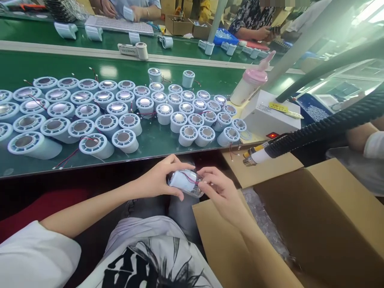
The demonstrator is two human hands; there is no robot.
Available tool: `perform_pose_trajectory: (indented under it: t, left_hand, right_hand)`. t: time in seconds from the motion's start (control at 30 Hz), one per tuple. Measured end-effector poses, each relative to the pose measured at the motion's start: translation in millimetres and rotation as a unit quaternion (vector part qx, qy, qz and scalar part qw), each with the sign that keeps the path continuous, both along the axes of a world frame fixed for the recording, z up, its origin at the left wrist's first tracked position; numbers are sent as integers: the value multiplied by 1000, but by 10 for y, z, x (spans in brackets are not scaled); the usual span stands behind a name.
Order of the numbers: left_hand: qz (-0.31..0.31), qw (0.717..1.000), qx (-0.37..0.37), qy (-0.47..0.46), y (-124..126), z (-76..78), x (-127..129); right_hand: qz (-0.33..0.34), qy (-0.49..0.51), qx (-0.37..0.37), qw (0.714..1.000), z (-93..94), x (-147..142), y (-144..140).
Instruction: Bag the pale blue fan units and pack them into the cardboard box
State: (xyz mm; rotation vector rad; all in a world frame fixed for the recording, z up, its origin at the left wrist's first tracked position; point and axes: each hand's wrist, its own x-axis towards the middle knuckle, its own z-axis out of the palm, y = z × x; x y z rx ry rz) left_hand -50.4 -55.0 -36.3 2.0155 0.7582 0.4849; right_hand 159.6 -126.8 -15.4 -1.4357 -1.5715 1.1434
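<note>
One white cylindrical part (185,182) lay on its side between both hands, above the lap and below the desk (75,60) edge. The left hand (160,178) clasped its left end; the right hand (220,190) pinched its red wires. Several dozen like parts (123,140) stood crowded on the desk, beside one open cardboard box (315,224)

Left hand (160,178) curled closed, right hand (220,192) pinching; hands nearly meeting
</note>
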Motion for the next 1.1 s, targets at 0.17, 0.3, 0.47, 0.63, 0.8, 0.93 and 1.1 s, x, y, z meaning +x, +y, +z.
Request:
perform_pose_trajectory:
  t: [0.17, 0.3, 0.47, 0.63, 0.8, 0.93, 1.1]
  left_hand:
    - [-62, 995, -38, -62, -19, -81, 9]
    - [-24, 969, -212, -120, -71, -63, 33]
    - [-8, 941, -306, -142, -135, -29, 26]
    - [-45, 960, -251, -115, -143, 70, -22]
    - [-78, 969, -192, -133, -133, 111, -61]
    - [-96, 977, -143, -126, -121, 95, -91]
    - [-108, 985, -76, -108, -100, 86, -121]
  right_hand:
    - [-63, 155, -62, 984, -70, 38, 27]
    - [-1, 66, 32, 997, -85, 75, -24]
    - [47, -105, 172, 978, -123, 96, -147]
    - [59, 5, 109, 992, -128, 105, -169]
    - [52, 88, 13, 995, -53, 82, -152]
    - [42, 148, -67, 986, -26, 70, -156]
    - [30, 199, -150, 968, -17, 55, -157]
